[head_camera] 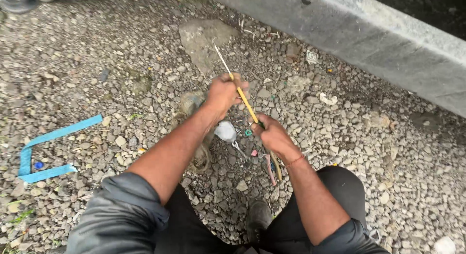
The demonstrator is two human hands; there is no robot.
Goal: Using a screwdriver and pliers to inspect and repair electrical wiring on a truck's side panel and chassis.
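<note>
Grey rolled-up sleeves [121,205], black trousers [340,186], red wrist thread [294,160]

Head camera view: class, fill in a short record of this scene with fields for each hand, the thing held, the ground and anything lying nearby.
left hand: left hand gripping the upper part of the stick
right hand: right hand gripping it lower down
thing held: thin yellow stick, tilted, pale tip pointing away
ground: loose gravel
nearby: blue strap to the left, flat stone ahead, concrete kerb at upper right
</note>
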